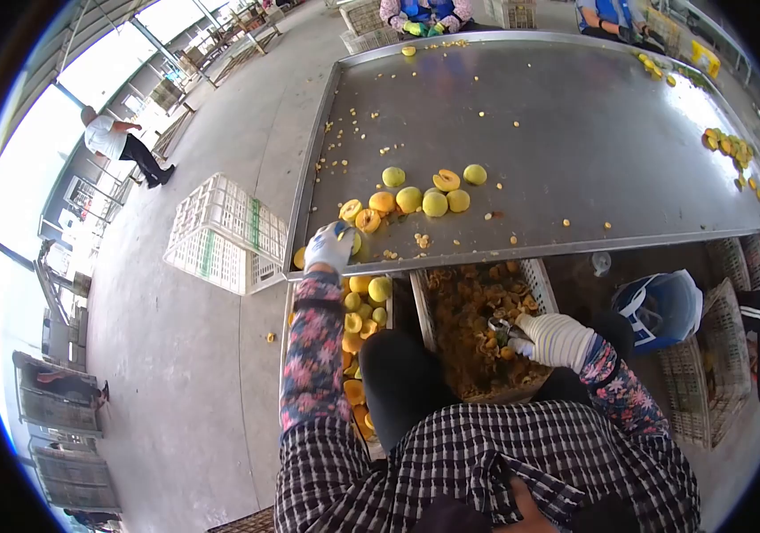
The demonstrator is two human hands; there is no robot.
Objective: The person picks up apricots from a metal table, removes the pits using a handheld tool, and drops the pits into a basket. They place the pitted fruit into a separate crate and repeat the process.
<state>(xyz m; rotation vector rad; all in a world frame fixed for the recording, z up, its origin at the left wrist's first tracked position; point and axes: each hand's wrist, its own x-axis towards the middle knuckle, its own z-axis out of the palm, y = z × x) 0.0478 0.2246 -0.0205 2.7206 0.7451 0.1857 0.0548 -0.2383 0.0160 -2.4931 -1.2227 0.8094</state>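
Observation:
My left hand point(330, 247), in a white glove, is at the near left corner of the metal table point(575, 133). Its fingers curl over a yellow-green peach point(356, 242), largely hidden by the hand. Whole and halved yellow peaches point(408, 200) lie just beyond, some with their cut faces up. My right hand point(562, 340), in a striped glove, is closed around a shiny metal hand tool point(498, 327) whose exact kind I cannot make out. It is held above a crate point(540, 289) of brown-orange peach scraps point(464, 306).
A crate of peaches point(358, 311) stands by my left leg. White plastic crates point(229, 231) rest on the floor at left; a blue bucket point(664, 306) and more crates point(708, 373) are at right. Co-workers point(429, 13) sit across the table. A person point(118, 142) walks at left.

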